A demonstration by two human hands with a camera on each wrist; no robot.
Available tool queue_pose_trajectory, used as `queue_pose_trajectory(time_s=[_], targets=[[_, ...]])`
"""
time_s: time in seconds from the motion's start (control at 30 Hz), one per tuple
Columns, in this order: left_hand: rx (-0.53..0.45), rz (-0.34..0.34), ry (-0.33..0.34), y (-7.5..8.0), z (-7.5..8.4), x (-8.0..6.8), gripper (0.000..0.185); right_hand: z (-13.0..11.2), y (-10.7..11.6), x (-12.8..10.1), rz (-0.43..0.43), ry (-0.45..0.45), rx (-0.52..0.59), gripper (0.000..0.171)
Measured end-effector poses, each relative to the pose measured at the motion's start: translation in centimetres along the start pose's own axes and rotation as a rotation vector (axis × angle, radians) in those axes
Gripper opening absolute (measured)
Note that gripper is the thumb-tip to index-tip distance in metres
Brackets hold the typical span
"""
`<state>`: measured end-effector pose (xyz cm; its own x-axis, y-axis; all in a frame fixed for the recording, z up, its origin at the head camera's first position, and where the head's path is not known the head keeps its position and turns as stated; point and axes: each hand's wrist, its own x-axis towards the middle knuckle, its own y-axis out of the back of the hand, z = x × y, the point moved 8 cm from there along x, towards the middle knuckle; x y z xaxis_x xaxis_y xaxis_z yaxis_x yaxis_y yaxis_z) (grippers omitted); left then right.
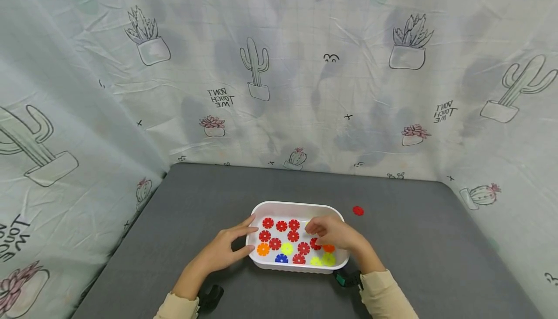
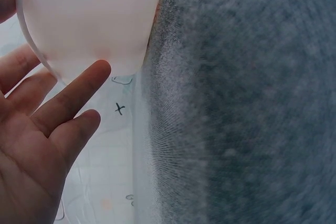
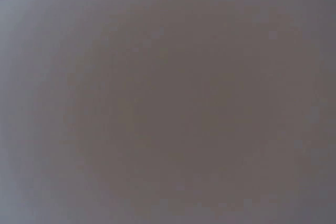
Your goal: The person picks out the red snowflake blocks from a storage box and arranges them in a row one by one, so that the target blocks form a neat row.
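Left hand (image 1: pixel 224 249) flat against the left end of the white tray (image 1: pixel 291 206), fingers straight and relaxed, touching its outer wall. Right hand (image 1: pixel 333 233) inside the tray over its right half, fingers curled down among the plastic discs (image 1: pixel 281 235); impossible to tell whether pinching one. Outside the tray, a single red disc (image 1: pixel 358 210) on the grey table (image 1: pixel 436 251), near the far right corner.

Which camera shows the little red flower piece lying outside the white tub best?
The head camera: the red piece lies alone on the grey mat, right of the white tub. Neither wrist camera shows it; the right one is a blank blur.
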<state>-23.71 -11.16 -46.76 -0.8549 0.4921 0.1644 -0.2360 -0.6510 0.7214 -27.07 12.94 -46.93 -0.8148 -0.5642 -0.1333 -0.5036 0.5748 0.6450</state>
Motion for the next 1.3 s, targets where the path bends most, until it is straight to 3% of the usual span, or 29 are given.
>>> queue_pose_trajectory(time_s=[0.57,0.93,1.3], targets=[[-0.002,-0.010,0.007,0.0,0.1,-0.1,0.047,0.1,-0.9,0.7,0.000,-0.060,-0.157,0.027],[-0.005,-0.005,-0.021,-0.2,0.2,-0.1,0.045,0.1,-1.7,0.7,-0.003,-0.046,-0.242,0.032],[-0.014,-0.008,0.001,-0.1,0.2,-0.3,0.047,-0.1,-2.1,0.6,-0.025,-0.032,-0.334,0.027]])
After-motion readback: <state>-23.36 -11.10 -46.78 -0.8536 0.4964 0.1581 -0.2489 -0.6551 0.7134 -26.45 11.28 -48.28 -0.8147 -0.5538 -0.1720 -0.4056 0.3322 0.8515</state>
